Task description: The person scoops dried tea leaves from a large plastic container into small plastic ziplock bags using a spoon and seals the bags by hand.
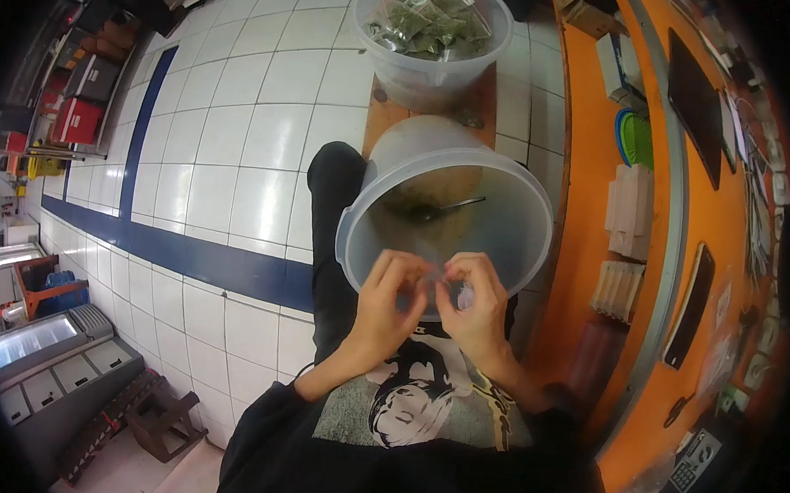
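Observation:
My left hand (390,297) and my right hand (474,301) meet over the near rim of a translucent plastic tub (349,244). The fingertips of both are pinched together on a small clear plastic bag (438,277), mostly hidden by the fingers. A crumpled whitish bit of plastic (466,297) shows within my right hand. The tub is tipped toward me, and a spoon (454,207) lies inside beside a small dark greenish heap (414,205). Farther off, a second white tub (433,72) stands full of clear packets (431,23) of dried green leaves.
Under the tubs is a wooden board or bench (480,105). Along the right runs an orange counter (678,215) with a phone (690,303), a dark tablet-like panel (694,105) and scissors (677,410). White tiled floor (241,143) spreads left, with a dark stool (162,421).

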Demonstrator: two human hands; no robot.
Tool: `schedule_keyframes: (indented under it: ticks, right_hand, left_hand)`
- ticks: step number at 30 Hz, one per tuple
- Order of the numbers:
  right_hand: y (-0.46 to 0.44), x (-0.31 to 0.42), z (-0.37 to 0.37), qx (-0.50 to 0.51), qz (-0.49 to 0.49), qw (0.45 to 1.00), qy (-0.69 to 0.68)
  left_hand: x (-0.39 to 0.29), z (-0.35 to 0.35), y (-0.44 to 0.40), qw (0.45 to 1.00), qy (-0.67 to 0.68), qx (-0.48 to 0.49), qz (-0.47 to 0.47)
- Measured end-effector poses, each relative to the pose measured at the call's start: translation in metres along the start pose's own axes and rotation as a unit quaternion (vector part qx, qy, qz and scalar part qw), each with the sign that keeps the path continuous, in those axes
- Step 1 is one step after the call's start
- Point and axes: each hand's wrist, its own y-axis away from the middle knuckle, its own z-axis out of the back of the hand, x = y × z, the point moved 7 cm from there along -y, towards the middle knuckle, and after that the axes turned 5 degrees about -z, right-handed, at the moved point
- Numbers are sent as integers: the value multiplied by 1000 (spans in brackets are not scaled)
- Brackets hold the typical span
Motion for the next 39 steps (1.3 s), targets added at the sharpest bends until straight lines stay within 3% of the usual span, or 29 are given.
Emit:
schedule_keyframes:
  ticks: [1,5,7,8,10,13,16,18,19,21,22,23,25,27,30,34,35,37,39]
  right_hand:
    - [2,-1,-2,-1,9,1000,17]
    - [11,0,-6,32,29,999,3]
    - [9,-2,-13,94,53,993,54]
    - [6,-4,-10,94,54,993,54]
    - [3,-18,-17,182,-22,983,6]
    - [0,-11,-25,233,-2,972,24]
    - [-33,-5,-15,196,51,977,-72]
    - [-66,-27,-12,119,10,993,-11]
    - [-78,-41,-23,117,-6,985,123]
    - [-92,-92,-58,143,10,919,367]
    - [-93,-124,-80,173,42,862,474]
    - [-95,-144,-94,202,31,834,512]
    - [-95,-168,-110,228,22,805,546]
    - [-89,-198,-112,308,-52,786,534]
    - [-87,-190,-92,229,-78,826,508]
    - [-87,-176,-60,212,-149,822,508]
    - [-90,-177,-46,129,-131,892,412]
    - [-92,-166,-28,43,-111,944,308]
    - [-89,-136,-30,165,-85,931,316]
  left_hand:
    - [-4,3,-1,996,-85,-6,-22]
    - [9,7,1,996,-81,-22,35]
    - [-18,4,-10,971,-166,28,-171]
    - [-23,6,-12,971,-166,27,-171]
    - [-29,-3,-11,943,-240,125,-193]
    - [-11,-8,-4,920,-264,188,-222]
    - [-9,11,-6,936,-249,139,-205]
    - [-16,28,-5,967,-181,99,-151]
    - [-14,41,-5,987,-111,60,-98]
    - [-20,53,-2,979,-119,60,-155]
    - [-17,63,-2,990,0,1,-139]
    - [-14,75,-1,984,118,-59,-119]
    - [-14,81,-7,988,92,-54,-108]
    - [9,84,-10,990,48,-134,-17]
    - [16,66,-10,991,1,-135,-3]
    - [26,43,-7,979,-46,-193,-49]
    - [26,43,-7,970,-65,-224,-75]
    - [42,41,-14,964,-71,-237,-96]
    - [42,43,-19,959,-78,-247,-118]
